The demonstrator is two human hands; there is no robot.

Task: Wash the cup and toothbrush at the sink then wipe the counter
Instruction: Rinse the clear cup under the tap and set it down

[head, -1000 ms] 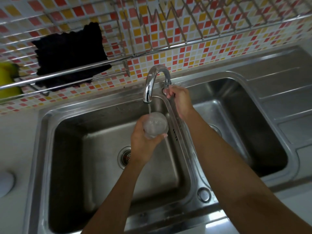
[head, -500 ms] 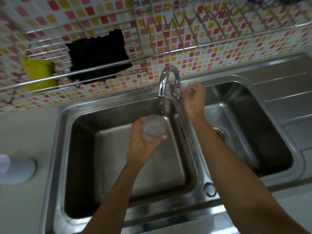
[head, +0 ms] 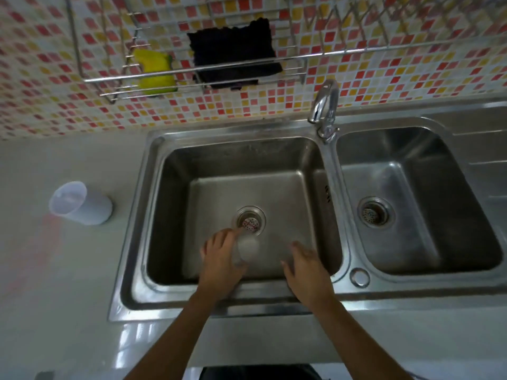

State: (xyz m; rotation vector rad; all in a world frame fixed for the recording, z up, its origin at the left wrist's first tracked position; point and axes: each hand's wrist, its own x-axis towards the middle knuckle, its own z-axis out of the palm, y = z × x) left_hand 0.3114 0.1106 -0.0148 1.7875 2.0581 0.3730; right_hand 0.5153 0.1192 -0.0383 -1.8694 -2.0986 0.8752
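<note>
- The right hand (head: 304, 267) has left the tap (head: 325, 105), where it was half a second ago, and is now low over the front of the left basin (head: 175, 187).
- The left hand (head: 219, 259) has dropped too. It has taken the clear cup (head: 248, 246) from under the spout down to just in front of the drain (head: 251, 219).
- The stream that ran from the spout earlier does not show now.
- The left hand's fingers and thumb are curled round the clear cup. The cup is blurred, so its tilt cannot be told.
- The right hand holds nothing. Its fingers are loosely spread, and it is just beside the cup but apart from it.
- Both forearms reach in over the front rim of the sink (head: 131, 242).
- The head has turned left, so more of the counter (head: 55, 270) is in view.
- A white plastic cup (head: 81, 202) stands upright on the counter, left of the sink and well apart from the hands.
- On the tiled wall (head: 41, 78) a wire rack (head: 192, 69) holds a yellow sponge (head: 153, 69) and, just to its right, a black cloth (head: 233, 50).
- The right basin (head: 411, 165) has its own strainer (head: 374, 212) in the floor.
</note>
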